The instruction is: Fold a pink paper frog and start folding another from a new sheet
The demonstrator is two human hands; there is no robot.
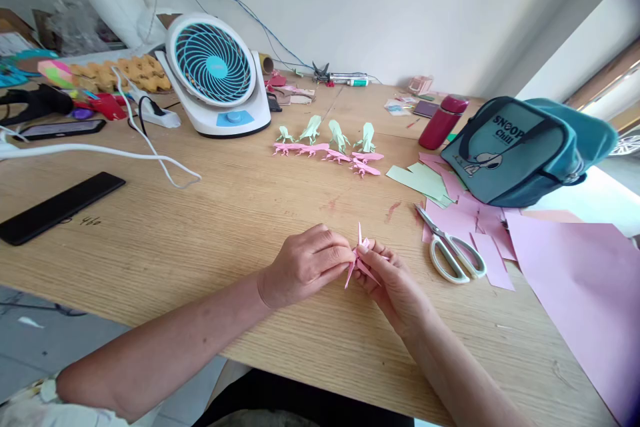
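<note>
A pink folded-paper figure with thin pointed limbs is held between my two hands, just above the wooden table. My left hand pinches it from the left side, fingers pressed together. My right hand grips it from the right, the thumb on top and the fingers underneath. Parts of the figure are hidden by the fingers. Beyond my hands stand several pink paper insects in a row. Behind those are several pale green paper insects.
White-handled scissors lie right of my hands, partly on pink paper pieces. A large pink sheet overhangs nearby. Farther back are a teal bag, a red bottle and a fan. A black slab lies left.
</note>
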